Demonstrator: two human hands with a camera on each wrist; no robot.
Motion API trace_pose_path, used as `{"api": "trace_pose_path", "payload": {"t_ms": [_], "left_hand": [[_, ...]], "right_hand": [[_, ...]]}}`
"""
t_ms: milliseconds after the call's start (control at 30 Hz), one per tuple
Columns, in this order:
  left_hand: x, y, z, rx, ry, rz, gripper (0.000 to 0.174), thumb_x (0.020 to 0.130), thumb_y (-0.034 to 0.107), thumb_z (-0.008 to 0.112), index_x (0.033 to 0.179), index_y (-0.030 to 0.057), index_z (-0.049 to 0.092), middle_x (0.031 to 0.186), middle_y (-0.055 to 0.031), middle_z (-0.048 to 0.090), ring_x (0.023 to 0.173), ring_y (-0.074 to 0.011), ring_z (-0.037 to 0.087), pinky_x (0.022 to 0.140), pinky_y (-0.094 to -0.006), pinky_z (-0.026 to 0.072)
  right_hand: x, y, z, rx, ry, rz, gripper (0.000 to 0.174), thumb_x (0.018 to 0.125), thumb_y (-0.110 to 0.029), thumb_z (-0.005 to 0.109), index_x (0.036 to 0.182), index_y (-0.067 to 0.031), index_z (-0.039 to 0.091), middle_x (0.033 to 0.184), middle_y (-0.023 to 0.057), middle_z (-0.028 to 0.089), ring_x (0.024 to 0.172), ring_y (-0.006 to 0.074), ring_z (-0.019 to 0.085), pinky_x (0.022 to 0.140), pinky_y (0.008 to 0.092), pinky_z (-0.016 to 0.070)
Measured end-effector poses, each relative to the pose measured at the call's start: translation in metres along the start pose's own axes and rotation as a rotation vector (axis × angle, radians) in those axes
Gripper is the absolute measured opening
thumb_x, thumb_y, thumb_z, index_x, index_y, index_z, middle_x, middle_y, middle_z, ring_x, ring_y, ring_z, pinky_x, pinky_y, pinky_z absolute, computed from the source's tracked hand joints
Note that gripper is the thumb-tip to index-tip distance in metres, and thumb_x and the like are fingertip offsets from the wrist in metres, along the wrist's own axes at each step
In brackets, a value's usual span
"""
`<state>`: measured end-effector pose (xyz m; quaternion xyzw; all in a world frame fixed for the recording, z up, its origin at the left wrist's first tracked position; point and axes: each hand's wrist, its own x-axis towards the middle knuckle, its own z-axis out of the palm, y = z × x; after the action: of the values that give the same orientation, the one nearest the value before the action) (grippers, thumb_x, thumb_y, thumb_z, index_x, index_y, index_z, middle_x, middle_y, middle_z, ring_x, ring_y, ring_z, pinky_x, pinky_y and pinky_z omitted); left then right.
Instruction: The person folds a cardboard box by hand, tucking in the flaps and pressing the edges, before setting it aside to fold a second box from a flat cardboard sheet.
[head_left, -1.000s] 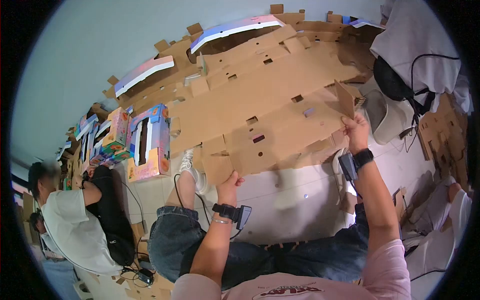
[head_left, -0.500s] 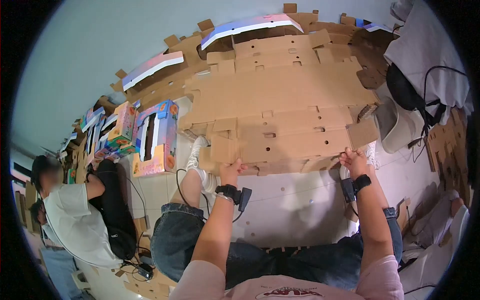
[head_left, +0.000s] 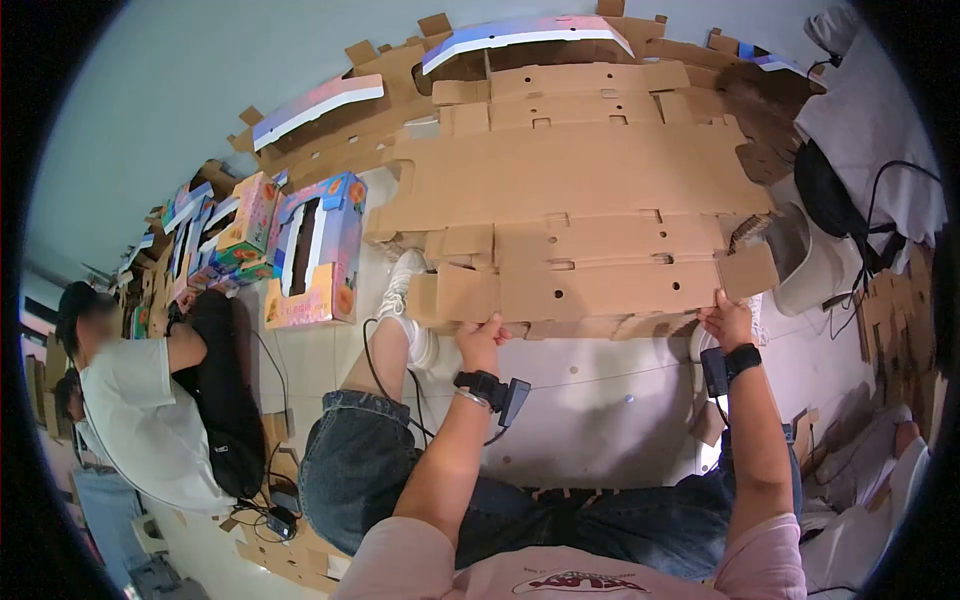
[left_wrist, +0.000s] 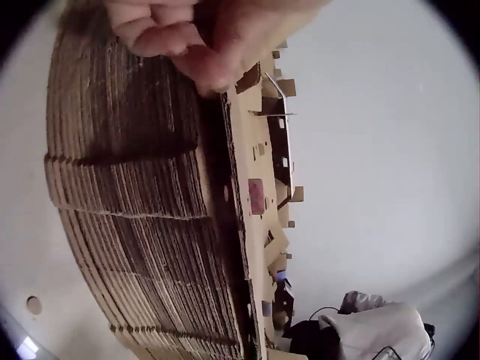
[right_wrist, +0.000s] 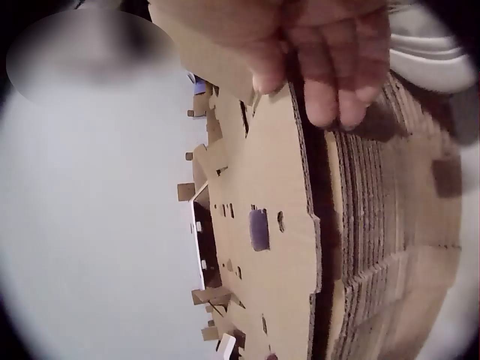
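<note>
A flat, die-cut cardboard box blank (head_left: 590,170) with slots and folded flaps lies across a thick stack of similar sheets (left_wrist: 142,180). My left hand (head_left: 483,345) pinches its near edge by the left corner flap (head_left: 468,292). At the right end of the same edge, my right hand (head_left: 730,322) grips it beside the other flap (head_left: 748,272). In the right wrist view, the thumb (right_wrist: 268,75) is on the sheet's face and the fingers are below its edge. Both wrist views show a dark gap between this edge and the stack.
Finished colourful cartons (head_left: 318,250) stand on the left, near a seated person (head_left: 150,420). Partly folded boxes with a pastel panel (head_left: 530,38) line the wall behind. A pale bin (head_left: 815,260) and a draped chair with a black bag (head_left: 830,190) flank the right side. Cables trail over the floor.
The blank has turned from a slant to lie square over the stack, its right near corner coming lower and closer. My right hand moved down with it; the left hand kept its hold.
</note>
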<state>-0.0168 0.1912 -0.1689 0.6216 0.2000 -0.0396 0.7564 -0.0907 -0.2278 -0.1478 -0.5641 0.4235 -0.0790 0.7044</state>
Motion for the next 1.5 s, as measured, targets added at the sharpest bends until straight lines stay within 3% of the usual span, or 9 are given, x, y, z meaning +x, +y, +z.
{"api": "trace_pose_path", "payload": {"t_ms": [200,333,500,600,700,933,1000,1233,1500], "left_hand": [[-0.002,0.008,0.004,-0.056,0.067,-0.066,0.005,0.086,0.007,0.066,0.09,0.0064,0.062,0.069,-0.0015,0.061,0.052,-0.0118,0.056,0.048,-0.0235,0.0407],[-0.002,0.033,0.006,-0.065,0.061,-0.067,0.005,0.086,0.007,0.066,0.09,0.0062,0.062,0.068,-0.0013,0.06,0.051,-0.0111,0.054,0.048,-0.0236,0.0394],[-0.03,0.103,0.032,-0.115,-0.064,0.192,0.004,0.087,0.009,0.066,0.087,0.0061,0.063,0.069,-0.0016,0.061,0.052,-0.0099,0.052,0.048,-0.0233,0.0371],[-0.027,0.094,0.028,-0.14,-0.021,0.206,0.004,0.087,0.009,0.065,0.085,0.0062,0.063,0.067,-0.0019,0.061,0.051,-0.0097,0.052,0.048,-0.0225,0.037],[0.012,0.033,0.001,-0.076,0.075,0.076,0.009,0.086,0.01,0.067,0.081,0.004,0.063,0.066,-0.005,0.062,0.051,-0.0118,0.053,0.051,-0.0249,0.0393],[0.017,0.017,-0.005,0.016,0.093,0.019,0.005,0.086,0.007,0.065,0.083,0.0028,0.064,0.067,-0.0038,0.062,0.051,-0.012,0.054,0.05,-0.0262,0.0416],[0.013,0.01,-0.003,-0.093,0.109,0.108,0.004,0.086,0.007,0.065,0.084,0.005,0.063,0.066,-0.0019,0.061,0.05,-0.0107,0.054,0.047,-0.0236,0.0403],[0.014,-0.002,-0.008,-0.166,0.127,0.093,0.001,0.086,0.004,0.063,0.087,0.0042,0.063,0.072,-0.0046,0.063,0.055,-0.0126,0.055,0.051,-0.0259,0.0428],[0.01,0.001,0.0,-0.361,0.179,0.048,0.012,0.087,0.01,0.065,0.094,0.0053,0.057,0.077,-0.0052,0.062,0.057,-0.0127,0.056,0.053,-0.0261,0.046]], "right_hand": [[-0.007,-0.01,0.002,-0.085,-0.052,-0.024,0.019,0.095,-0.028,0.059,0.099,-0.01,0.057,0.067,0.0049,0.063,0.055,0.0169,0.062,0.051,0.0289,0.05],[-0.009,-0.027,-0.002,-0.235,0.004,-0.206,0.02,0.095,-0.027,0.06,0.088,-0.0084,0.058,0.056,0.0007,0.054,0.043,0.0126,0.051,0.042,0.0254,0.0414],[-0.007,-0.034,-0.004,0.049,-0.079,-0.311,0.018,0.095,-0.024,0.06,0.087,-0.0084,0.058,0.057,-0.0006,0.053,0.045,0.0101,0.048,0.043,0.0234,0.0359],[-0.018,-0.023,0.005,-0.032,-0.098,-0.237,0.018,0.095,-0.022,0.059,0.087,-0.0068,0.058,0.06,0.0007,0.057,0.048,0.0111,0.051,0.046,0.0242,0.0376],[-0.013,-0.01,0.01,-0.194,-0.126,-0.117,0.016,0.095,-0.021,0.059,0.088,-0.0064,0.059,0.062,0.0044,0.062,0.049,0.0136,0.054,0.047,0.0255,0.0388],[-0.019,-0.015,0.022,-0.227,-0.077,-0.136,0.019,0.094,-0.023,0.061,0.087,-0.0054,0.06,0.061,0.0066,0.063,0.047,0.0136,0.054,0.045,0.0254,0.0394],[-0.018,-0.015,0.022,-0.236,-0.069,-0.114,0.019,0.094,-0.023,0.061,0.087,-0.005,0.06,0.06,0.0066,0.063,0.047,0.0134,0.054,0.045,0.0253,0.0398],[-0.014,-0.013,0.021,-0.237,-0.071,-0.132,0.02,0.092,-0.024,0.063,0.086,-0.0047,0.061,0.06,0.0068,0.064,0.046,0.013,0.054,0.044,0.0248,0.041],[-0.009,-0.016,0.018,-0.245,-0.069,-0.073,0.018,0.091,-0.025,0.066,0.087,-0.0072,0.062,0.061,0.0051,0.065,0.045,0.0124,0.054,0.045,0.0239,0.042]]}}
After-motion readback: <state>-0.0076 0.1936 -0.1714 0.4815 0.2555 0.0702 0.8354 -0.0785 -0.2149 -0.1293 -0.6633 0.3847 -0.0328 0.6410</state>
